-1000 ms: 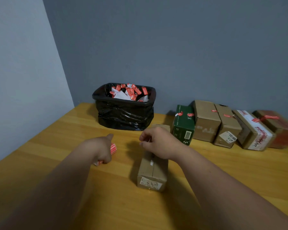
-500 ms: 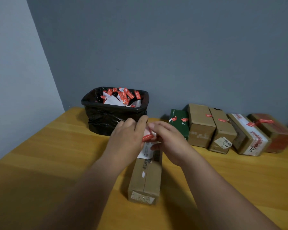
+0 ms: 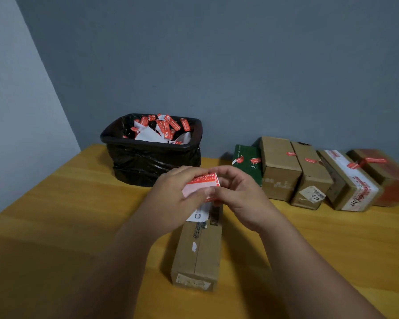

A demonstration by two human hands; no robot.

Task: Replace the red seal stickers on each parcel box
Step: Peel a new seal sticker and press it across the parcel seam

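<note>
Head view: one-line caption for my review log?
Both hands hold a red seal sticker over a cardboard parcel box.

Hands: two, the left hand and the right hand
Parcel boxes in all: six
Brown box under the hands: one, the long cardboard box
Boxes in the row by the wall: five
Green box: one
Plain brown boxes in the row: two, and
Box with white and red tape: one
Reddish box at the far end: one
Sticker sheet between the hands: one
Bins: one black-lined bin
Discarded red stickers in the bin: many, too jumbled to count
Bench: one
</note>
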